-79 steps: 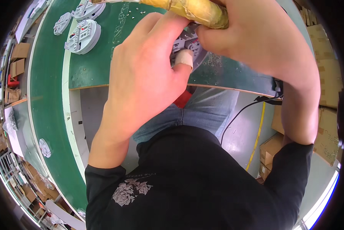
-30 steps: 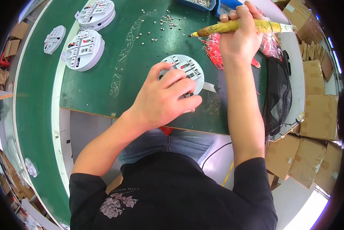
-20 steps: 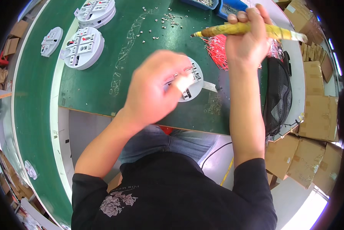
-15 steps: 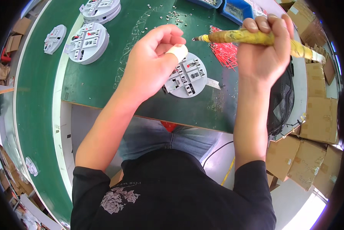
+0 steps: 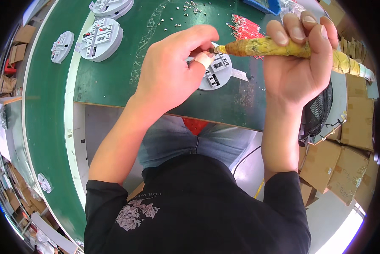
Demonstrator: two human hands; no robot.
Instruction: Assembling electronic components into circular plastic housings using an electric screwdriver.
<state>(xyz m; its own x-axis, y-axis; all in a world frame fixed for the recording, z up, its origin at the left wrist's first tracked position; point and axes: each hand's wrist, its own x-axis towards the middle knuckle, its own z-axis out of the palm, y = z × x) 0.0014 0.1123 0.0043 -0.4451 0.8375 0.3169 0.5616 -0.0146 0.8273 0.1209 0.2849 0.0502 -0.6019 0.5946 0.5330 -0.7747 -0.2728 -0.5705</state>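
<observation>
My right hand (image 5: 293, 63) is wrapped around a long, slim screwdriver (image 5: 257, 46) bound in yellow tape, held nearly level. Its dark tip points left and meets the fingertips of my left hand (image 5: 177, 63). The left fingers are pinched together, with a pale wrap around the thumb; what sits between them is too small or hidden to tell. Just below them a round light-grey plastic base (image 5: 226, 74) with raised slots and black parts lies on the green table (image 5: 114, 86). My left hand covers part of it.
More grey round bases (image 5: 100, 40) stand stacked at the left. Small metal pieces (image 5: 190, 8) are scattered at the far side, near red-coated wires (image 5: 245, 27) and a blue bin (image 5: 264, 5). A black mesh bag (image 5: 319, 110) and cardboard boxes (image 5: 338, 165) are at the right.
The screwdriver's tip and my left fingertips were apart and have come together above the round base. My left hand has moved right and covers more of it. The whole view has shifted slightly.
</observation>
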